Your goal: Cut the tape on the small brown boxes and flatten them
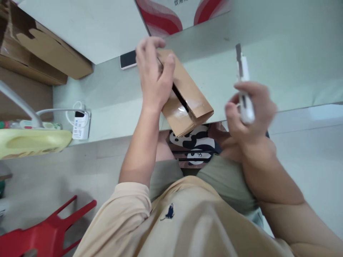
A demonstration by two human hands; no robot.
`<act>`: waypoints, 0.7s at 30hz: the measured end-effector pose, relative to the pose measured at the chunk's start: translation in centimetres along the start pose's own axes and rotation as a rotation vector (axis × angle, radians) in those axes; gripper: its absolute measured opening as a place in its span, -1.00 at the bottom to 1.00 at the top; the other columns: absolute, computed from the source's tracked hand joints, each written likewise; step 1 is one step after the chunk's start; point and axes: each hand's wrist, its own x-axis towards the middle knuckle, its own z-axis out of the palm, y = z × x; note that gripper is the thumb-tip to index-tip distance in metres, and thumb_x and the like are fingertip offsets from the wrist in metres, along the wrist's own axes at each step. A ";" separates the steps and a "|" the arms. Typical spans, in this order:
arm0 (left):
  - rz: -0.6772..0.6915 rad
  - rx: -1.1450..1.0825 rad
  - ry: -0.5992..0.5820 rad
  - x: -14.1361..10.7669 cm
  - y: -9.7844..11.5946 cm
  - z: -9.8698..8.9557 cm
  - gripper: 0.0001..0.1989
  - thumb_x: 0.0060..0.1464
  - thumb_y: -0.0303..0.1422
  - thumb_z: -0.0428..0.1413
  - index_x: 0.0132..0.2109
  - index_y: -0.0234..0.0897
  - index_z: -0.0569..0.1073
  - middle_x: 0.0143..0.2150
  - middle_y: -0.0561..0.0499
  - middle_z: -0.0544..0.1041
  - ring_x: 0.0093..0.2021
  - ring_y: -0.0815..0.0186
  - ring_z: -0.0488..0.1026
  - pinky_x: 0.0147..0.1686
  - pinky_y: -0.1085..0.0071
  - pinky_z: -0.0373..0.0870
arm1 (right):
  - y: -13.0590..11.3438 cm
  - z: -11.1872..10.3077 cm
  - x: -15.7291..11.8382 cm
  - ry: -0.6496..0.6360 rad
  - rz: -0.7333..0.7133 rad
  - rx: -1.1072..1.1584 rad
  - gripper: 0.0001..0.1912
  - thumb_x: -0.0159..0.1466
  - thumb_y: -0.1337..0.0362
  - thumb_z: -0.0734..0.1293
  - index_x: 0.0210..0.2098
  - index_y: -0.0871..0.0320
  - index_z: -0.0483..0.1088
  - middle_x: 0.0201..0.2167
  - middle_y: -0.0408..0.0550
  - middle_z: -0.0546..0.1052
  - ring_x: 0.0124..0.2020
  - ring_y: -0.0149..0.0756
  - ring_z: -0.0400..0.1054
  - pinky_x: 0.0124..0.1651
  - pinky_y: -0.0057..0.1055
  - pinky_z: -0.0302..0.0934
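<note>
A small brown cardboard box (pixel 191 94) rests at the table's front edge, its near end tilted toward me. Along its top runs a dark slit between the flaps, with shiny clear tape at the near end. My left hand (pixel 155 69) grips the box's far end, thumb on one flap and fingers over the far side. To the right, my right hand (pixel 252 107) is closed round the white handle of a utility knife (pixel 243 71). Its blade is out, points away from me and is apart from the box.
A phone (pixel 128 59) lies behind my left hand. Large white cartons, one with a red pattern (pixel 166 21), stand at the back. Left are brown boxes (pixel 53 50), a power strip (pixel 81 125) and a yellow bottle (pixel 34 141). A red stool (pixel 50 228) stands on the floor.
</note>
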 end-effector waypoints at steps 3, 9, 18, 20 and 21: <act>-0.107 -0.005 0.052 0.0 -1.0 0.1 -0.77 0.33 -0.21 0.11 -0.10 -0.12 0.17 -0.01 -0.04 0.30 0.12 0.26 0.24 0.26 0.19 0.15 | 3.0 3.3 2.4 -0.148 0.163 -0.147 -0.51 0.31 0.05 0.27 0.15 0.11 0.43 -0.12 0.12 0.59 -0.12 -0.02 0.48 -0.04 -0.05 0.40; -0.214 -0.023 -0.031 -0.7 0.2 -1.0 -0.57 0.24 0.02 0.15 -0.35 -0.16 0.22 -0.15 -0.02 0.38 0.08 0.16 0.38 0.11 0.17 0.33 | 4.9 5.3 3.3 -0.426 0.465 -0.247 -0.37 0.35 0.01 0.20 0.31 0.17 0.38 0.11 0.31 0.48 0.12 0.22 0.40 0.11 0.16 0.33; -0.279 -0.073 0.146 -4.2 -3.2 -4.7 -0.47 0.11 -0.15 0.27 -0.59 -0.21 0.13 -0.36 0.02 0.33 -0.14 0.24 0.43 0.09 0.23 0.43 | 2.7 5.6 2.3 -0.551 0.329 -0.088 -0.43 0.40 0.00 0.11 -0.46 0.15 0.59 -0.01 0.19 0.58 0.19 0.24 0.28 0.26 0.30 0.08; -0.360 -0.187 0.252 -5.7 -4.5 -5.6 -0.50 0.08 -0.12 0.27 -0.59 -0.23 0.22 -0.33 0.00 0.37 -0.09 0.24 0.44 0.13 0.26 0.39 | 2.3 5.5 2.1 -0.604 0.277 0.000 -0.44 0.41 0.00 0.09 -0.37 0.13 0.61 0.07 0.14 0.56 0.23 0.17 0.27 0.31 0.24 0.04; -0.423 -0.268 0.289 -6.5 -5.1 -6.0 -0.54 0.07 -0.08 0.27 -0.56 -0.24 0.30 -0.28 -0.01 0.41 -0.07 0.24 0.44 0.14 0.28 0.38 | 2.1 5.4 2.2 -0.634 0.259 0.041 -0.44 0.42 0.00 0.07 -0.30 0.13 0.62 0.07 0.12 0.56 0.21 0.13 0.31 0.31 0.17 0.07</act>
